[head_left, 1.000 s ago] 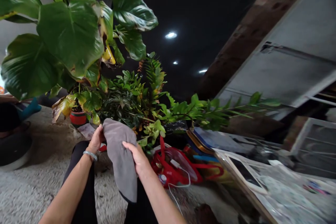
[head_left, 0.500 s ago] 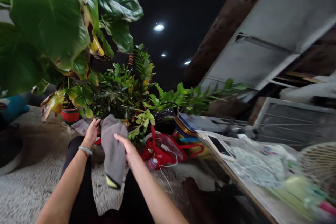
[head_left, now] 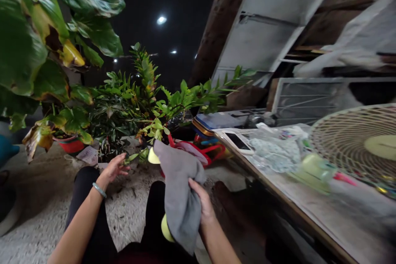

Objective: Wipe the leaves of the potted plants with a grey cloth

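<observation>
My right hand [head_left: 200, 203] grips a crumpled grey cloth [head_left: 181, 200] that hangs down over my lap. A yellow-green object [head_left: 165, 229] shows below the cloth, and a similar yellow patch [head_left: 154, 156] shows at its top; the cloth hides the rest, so I cannot tell if they are one item. My left hand [head_left: 115, 168] is apart from the cloth, fingers spread, holding nothing. It is nearest the low leaves of a leafy green potted plant [head_left: 123, 111].
A red plant pot [head_left: 70, 145] stands on a pale shaggy rug [head_left: 130, 198]. A red bag [head_left: 198, 152] lies behind the cloth. To the right, a wooden-edged table [head_left: 293, 185] holds a white phone [head_left: 237, 141], plastic bags and a round fan [head_left: 355, 144].
My left hand has let go of the cloth and moved away from it. The cloth has moved right with my right hand. The view has swung right, bringing the fan into fuller view.
</observation>
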Demonstrator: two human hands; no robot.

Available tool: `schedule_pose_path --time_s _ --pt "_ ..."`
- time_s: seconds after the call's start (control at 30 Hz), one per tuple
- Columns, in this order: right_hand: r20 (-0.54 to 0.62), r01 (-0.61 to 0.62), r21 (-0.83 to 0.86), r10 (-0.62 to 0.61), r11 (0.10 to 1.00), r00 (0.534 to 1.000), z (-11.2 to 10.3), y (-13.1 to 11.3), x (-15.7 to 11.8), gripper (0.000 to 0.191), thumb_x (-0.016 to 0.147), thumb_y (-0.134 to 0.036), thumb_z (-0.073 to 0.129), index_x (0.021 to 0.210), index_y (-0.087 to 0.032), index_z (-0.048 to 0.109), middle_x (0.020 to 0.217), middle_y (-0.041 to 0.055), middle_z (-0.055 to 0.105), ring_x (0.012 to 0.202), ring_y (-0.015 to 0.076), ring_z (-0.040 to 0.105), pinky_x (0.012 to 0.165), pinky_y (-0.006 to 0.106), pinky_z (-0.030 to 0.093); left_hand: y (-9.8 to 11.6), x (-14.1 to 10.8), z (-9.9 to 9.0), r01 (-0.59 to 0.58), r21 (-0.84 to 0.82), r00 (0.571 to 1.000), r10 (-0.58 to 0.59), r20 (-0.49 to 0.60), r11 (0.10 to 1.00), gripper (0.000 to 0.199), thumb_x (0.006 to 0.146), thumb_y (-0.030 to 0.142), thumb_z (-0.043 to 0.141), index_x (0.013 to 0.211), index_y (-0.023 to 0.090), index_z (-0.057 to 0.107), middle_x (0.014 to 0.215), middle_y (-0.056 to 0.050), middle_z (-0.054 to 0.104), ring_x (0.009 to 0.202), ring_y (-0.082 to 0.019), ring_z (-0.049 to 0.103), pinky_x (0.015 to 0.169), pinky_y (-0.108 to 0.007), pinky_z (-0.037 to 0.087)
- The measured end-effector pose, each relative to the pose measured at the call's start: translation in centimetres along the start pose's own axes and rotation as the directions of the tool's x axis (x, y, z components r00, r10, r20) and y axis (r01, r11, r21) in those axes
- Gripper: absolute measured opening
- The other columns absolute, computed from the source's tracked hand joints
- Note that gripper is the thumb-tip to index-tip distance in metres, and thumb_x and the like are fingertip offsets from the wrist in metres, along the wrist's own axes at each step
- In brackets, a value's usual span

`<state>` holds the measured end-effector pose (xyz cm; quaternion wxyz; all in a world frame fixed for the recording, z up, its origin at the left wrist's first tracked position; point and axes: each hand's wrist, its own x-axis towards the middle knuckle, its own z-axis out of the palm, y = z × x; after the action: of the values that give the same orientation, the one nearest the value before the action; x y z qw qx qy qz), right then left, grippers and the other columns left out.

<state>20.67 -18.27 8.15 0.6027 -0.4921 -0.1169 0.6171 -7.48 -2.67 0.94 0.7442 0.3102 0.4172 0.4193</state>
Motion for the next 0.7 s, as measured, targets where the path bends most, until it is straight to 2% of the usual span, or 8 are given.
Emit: schedule_pose_path --time_s 0.1,0.2,0.27,0.33,0.4,0.53,0.63,0.7 --pt "-0.093 0.212 0.153 -0.200 0.965 0.975 0.8 -3.9 1.7 0.031 0.068 -0.045 0.076 0.089 -0.021 0.074 0.074 0.0037 0.079 0.086 0.0292 0.076 0.092 0.042 0.059 0.0 -0.2 1.5 -0.102 -0.112 0.994 0.105 0.019 0.988 0.041 0.075 0.021 0.080 0.114 0.016 0.068 0.103 -0.011 0.072 0.077 -0.020 0.072 0.068 -0.030 0.058" --pt "-0.107 0.368 0.267 -0.352 0.891 0.930 3.5 -7.4 3.9 0.032 0.076 -0.042 0.070 0.101 -0.023 0.073 0.082 0.0000 0.079 0.088 0.0229 0.076 0.089 0.035 0.059 0.3 -0.2 2.4 -0.177 -0.236 0.983 0.182 0.001 0.956 0.034 0.074 0.019 0.080 0.106 0.014 0.071 0.093 -0.009 0.074 0.082 -0.018 0.071 0.076 -0.029 0.058" --pt "-0.027 0.317 0.268 -0.322 0.910 0.946 6.2 -8.0 5.0 0.031 0.077 -0.039 0.071 0.103 -0.023 0.072 0.083 0.0002 0.079 0.086 0.0217 0.075 0.086 0.035 0.060 0.3 0.1 2.7 -0.210 -0.298 0.976 0.220 0.000 0.931 0.035 0.073 0.021 0.082 0.106 0.015 0.072 0.092 -0.008 0.074 0.084 -0.018 0.071 0.080 -0.029 0.057" --pt "0.096 0.142 0.170 -0.160 0.975 0.983 8.6 -6.7 5.1 0.032 0.077 -0.041 0.071 0.101 -0.020 0.073 0.080 0.0031 0.079 0.081 0.0235 0.075 0.082 0.037 0.060 0.2 0.4 2.7 -0.252 -0.334 0.965 0.261 -0.019 0.908 0.034 0.071 0.021 0.083 0.103 0.016 0.073 0.091 -0.007 0.075 0.086 -0.018 0.071 0.084 -0.031 0.057" --pt "0.194 -0.039 0.027 0.033 0.999 0.981 9.8 -4.2 4.3 0.032 0.075 -0.040 0.074 0.094 -0.015 0.074 0.075 0.0077 0.078 0.074 0.0262 0.075 0.078 0.041 0.060 0.2 0.9 2.3 -0.299 -0.343 0.953 0.295 -0.064 0.891 0.028 0.068 0.020 0.085 0.094 0.017 0.074 0.087 -0.005 0.075 0.085 -0.017 0.071 0.085 -0.031 0.056" --pt "0.258 -0.075 -0.073 0.091 0.995 0.962 6.5 -1.0 2.3 0.030 0.065 -0.026 0.082 0.093 -0.016 0.076 0.081 0.0117 0.078 0.074 0.0272 0.075 0.076 0.037 0.058 0.3 1.4 1.3 -0.323 -0.305 0.946 0.304 -0.108 0.896 0.023 0.062 0.020 0.088 0.080 0.020 0.074 0.078 -0.001 0.073 0.078 -0.017 0.070 0.080 -0.028 0.057" --pt "0.090 -0.064 0.065 0.058 0.996 0.994 3.1 -3.4 2.4 0.035 0.069 -0.036 0.080 0.098 -0.018 0.074 0.083 0.0106 0.078 0.077 0.0284 0.075 0.076 0.039 0.060 0.4 1.2 1.1 -0.327 -0.285 0.945 0.313 -0.094 0.901 0.026 0.057 0.022 0.091 0.076 0.020 0.074 0.078 -0.001 0.072 0.077 -0.016 0.070 0.078 -0.027 0.058" --pt "-0.079 0.081 0.231 -0.065 0.970 0.995 2.8 -6.4 3.7 0.037 0.073 -0.040 0.075 0.105 -0.021 0.072 0.081 0.0064 0.078 0.077 0.0270 0.075 0.078 0.041 0.061 0.5 1.0 1.3 -0.335 -0.281 0.942 0.322 -0.092 0.899 0.028 0.054 0.024 0.092 0.075 0.019 0.074 0.078 -0.001 0.072 0.077 -0.016 0.070 0.079 -0.027 0.058"
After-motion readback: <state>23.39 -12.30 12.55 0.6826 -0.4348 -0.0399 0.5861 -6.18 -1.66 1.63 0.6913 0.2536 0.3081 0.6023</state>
